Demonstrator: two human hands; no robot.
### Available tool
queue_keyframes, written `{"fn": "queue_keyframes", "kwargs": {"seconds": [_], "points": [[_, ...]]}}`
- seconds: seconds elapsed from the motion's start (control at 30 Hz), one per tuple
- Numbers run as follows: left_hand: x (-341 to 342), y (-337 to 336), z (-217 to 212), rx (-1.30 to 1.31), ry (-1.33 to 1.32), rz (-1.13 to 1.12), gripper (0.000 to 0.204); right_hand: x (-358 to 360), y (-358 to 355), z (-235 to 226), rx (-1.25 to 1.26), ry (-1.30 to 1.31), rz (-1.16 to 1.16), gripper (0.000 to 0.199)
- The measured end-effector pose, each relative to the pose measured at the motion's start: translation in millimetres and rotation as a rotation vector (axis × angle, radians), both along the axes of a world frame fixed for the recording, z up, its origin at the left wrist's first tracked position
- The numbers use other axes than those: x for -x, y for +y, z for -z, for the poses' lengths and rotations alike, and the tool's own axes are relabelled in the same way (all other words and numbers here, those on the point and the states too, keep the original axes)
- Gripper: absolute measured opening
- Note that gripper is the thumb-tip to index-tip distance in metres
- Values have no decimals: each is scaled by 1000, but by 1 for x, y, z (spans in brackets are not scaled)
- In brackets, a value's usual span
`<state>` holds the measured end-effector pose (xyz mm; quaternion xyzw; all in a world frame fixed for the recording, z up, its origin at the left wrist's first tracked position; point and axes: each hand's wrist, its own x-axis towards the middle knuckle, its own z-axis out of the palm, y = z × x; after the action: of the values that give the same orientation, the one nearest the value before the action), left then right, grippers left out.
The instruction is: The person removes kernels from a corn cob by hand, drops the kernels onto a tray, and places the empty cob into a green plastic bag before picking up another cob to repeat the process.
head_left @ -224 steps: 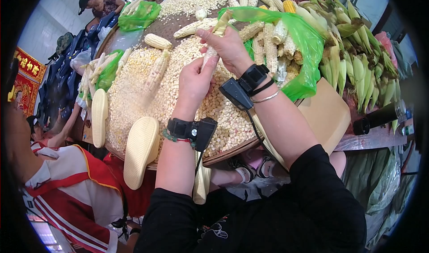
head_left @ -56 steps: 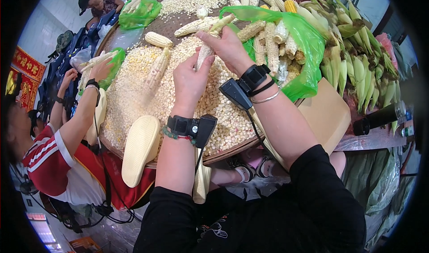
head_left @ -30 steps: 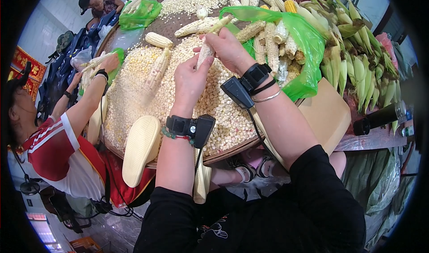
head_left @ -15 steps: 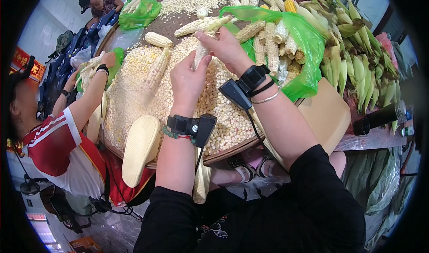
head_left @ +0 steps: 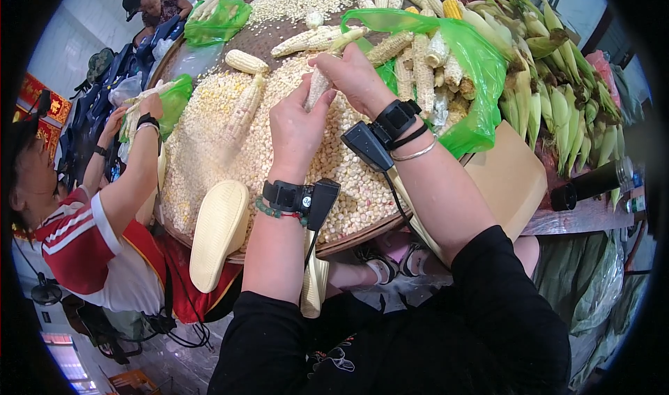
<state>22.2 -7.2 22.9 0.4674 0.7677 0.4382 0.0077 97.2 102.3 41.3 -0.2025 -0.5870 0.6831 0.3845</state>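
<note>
Over a wide heap of loose pale corn kernels [head_left: 209, 133], I hold a whitish corn cob [head_left: 318, 90] between both hands. My left hand [head_left: 296, 130] is closed round its lower part, the thumb lying along the side. At the cob's upper end my right hand [head_left: 352, 78] is closed, thumb and fingers pressed on it. The kernels fill a round woven tray [head_left: 348, 238]. Just beyond my hands lie pale corn ears [head_left: 306, 43], and a shorter pale ear [head_left: 247, 62] rests on the heap to their left.
A green plastic bag [head_left: 481, 60] of cobs stands at the right, by a pile of husked-leaf corn [head_left: 557, 95]. A cream slipper [head_left: 219, 234] leans at the tray's near rim. On the left sits a co-worker [head_left: 97, 248]. A black bottle [head_left: 592, 186] lies on the right table.
My hands have shifted slightly on the cob, the right one a little farther up and round it. The co-worker at the left has moved their arms and leaned back slightly.
</note>
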Motion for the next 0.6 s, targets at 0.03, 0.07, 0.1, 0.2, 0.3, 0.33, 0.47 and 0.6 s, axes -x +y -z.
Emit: {"fn": "queue_keyframes", "kwargs": {"seconds": [0.03,0.07,0.1,0.2,0.3,0.33,0.47,0.6], "points": [[-1,1,-1,-1,0,2,51,0,5,2,-1,0,2,25],[-1,2,-2,27,-16,-13,51,2,12,5,27,-1,-92,26],[-1,3,-3,55,-32,-30,51,3,17,9,55,-1,-188,27],[12,3,1,15,-221,22,50,14,15,18,19,40,-60,28],[15,2,7,-51,-58,-38,47,10,10,14,127,42,-132,31],[12,1,5,-52,-59,-38,47,8,8,11,126,41,-133,31],[6,-1,1,-33,84,-38,48,9,8,13,106,42,-47,34],[3,2,4,-93,138,14,47,14,21,27,8,78,-34,34]]}}
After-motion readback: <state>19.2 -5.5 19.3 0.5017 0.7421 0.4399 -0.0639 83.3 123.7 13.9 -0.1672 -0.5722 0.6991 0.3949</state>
